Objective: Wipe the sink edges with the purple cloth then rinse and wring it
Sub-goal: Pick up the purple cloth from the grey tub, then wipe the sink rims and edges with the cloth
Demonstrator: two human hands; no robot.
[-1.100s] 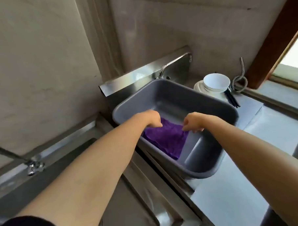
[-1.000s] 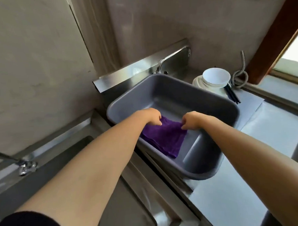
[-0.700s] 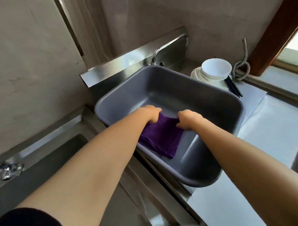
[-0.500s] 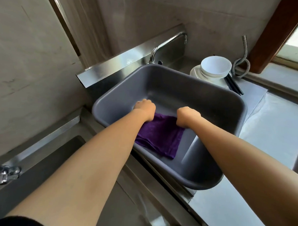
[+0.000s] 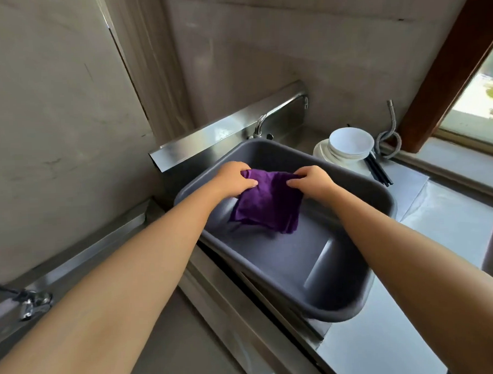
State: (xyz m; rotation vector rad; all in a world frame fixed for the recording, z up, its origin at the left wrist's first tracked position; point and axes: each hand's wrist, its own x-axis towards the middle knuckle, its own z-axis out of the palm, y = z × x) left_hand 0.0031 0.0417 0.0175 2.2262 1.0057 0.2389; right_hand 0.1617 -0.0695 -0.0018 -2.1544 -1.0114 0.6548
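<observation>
Head view: left hand (image 5: 233, 180) and right hand (image 5: 313, 181) each pinch a top corner of the purple cloth (image 5: 266, 205) above the grey basin (image 5: 355, 303). One loose grip could let it slump back inside.

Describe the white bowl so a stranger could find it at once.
Start at the grey tub in the middle of the steel counter and look past its far right corner, toward the window. There a white bowl sits on top of a small stack of white plates. It is the only deep, round dish, with dark chopsticks lying just to its right.
</observation>
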